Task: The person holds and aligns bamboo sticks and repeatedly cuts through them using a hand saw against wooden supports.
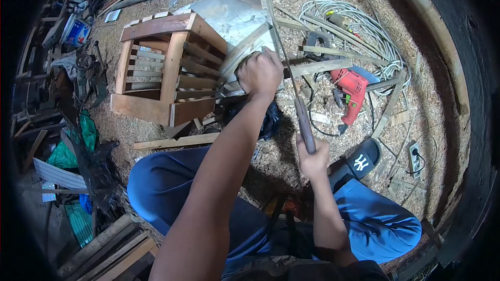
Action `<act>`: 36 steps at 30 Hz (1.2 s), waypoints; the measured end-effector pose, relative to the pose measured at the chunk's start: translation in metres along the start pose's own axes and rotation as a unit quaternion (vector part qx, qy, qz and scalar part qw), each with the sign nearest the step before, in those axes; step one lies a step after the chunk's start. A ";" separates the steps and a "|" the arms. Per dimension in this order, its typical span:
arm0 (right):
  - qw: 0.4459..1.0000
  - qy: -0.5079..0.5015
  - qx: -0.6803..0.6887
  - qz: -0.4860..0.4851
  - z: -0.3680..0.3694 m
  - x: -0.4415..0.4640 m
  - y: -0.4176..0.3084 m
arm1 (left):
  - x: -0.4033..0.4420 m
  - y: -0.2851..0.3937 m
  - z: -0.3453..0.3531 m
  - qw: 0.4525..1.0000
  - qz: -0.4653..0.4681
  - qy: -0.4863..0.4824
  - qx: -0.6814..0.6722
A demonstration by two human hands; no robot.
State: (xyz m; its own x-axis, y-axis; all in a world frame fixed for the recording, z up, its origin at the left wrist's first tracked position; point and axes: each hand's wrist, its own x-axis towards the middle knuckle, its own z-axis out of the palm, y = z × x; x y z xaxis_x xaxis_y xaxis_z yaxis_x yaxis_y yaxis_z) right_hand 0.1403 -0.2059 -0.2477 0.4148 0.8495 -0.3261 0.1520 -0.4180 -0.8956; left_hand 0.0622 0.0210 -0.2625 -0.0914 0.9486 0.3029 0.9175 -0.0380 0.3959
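My left hand (262, 73) is closed in a fist over the end of a wooden strip (323, 66), pressing it down near a board on the floor. In my right hand (313, 158) is the handle of what looks like a hand saw (303, 119), seen nearly edge-on. Its long thin blade points away from me and crosses the strip just right of my left hand. Left of my hands stands a slatted wooden frame (177, 67). A red power drill (351, 91) lies to the right of the saw.
Coiled grey cable (385, 41) lies at the upper right among loose wood strips. A black slide sandal (364, 158) and a power socket (415, 157) are at the right. Behind the frame lies a flat grey board (229, 10). Scrap and planks (104, 247) crowd the left; shavings cover the floor.
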 end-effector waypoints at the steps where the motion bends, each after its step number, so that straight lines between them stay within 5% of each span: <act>1: 1.000 0.002 0.015 -0.002 0.006 0.009 -0.001 | -0.001 -0.001 -0.001 1.000 -0.001 0.002 0.006; 9: 0.999 0.007 0.006 -0.036 -0.012 -0.044 0.013 | 0.000 -0.003 0.000 1.000 -0.005 -0.006 -0.001; 14: 1.000 0.004 0.015 0.003 0.007 0.026 -0.019 | 0.000 -0.002 -0.003 1.000 0.022 0.011 0.003; 20: 0.998 0.011 0.048 -0.025 -0.014 -0.052 0.024 | 0.000 -0.004 0.001 0.999 0.023 0.025 -0.001; 26: 1.000 0.011 0.009 -0.022 0.010 0.020 -0.021 | -0.001 -0.001 -0.003 0.999 0.031 0.037 0.008; 36: 0.998 -0.014 0.060 -0.033 -0.007 -0.015 0.013 | 0.000 -0.006 0.006 0.999 0.021 0.032 -0.023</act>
State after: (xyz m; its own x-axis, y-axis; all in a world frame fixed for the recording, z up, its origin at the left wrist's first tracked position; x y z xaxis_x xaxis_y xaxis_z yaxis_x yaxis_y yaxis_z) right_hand 0.1421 -0.2258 -0.2522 0.3823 0.8834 -0.2711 0.0691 -0.3199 -0.9449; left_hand 0.0589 0.0231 -0.2695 -0.0800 0.9239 0.3741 0.9027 -0.0920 0.4202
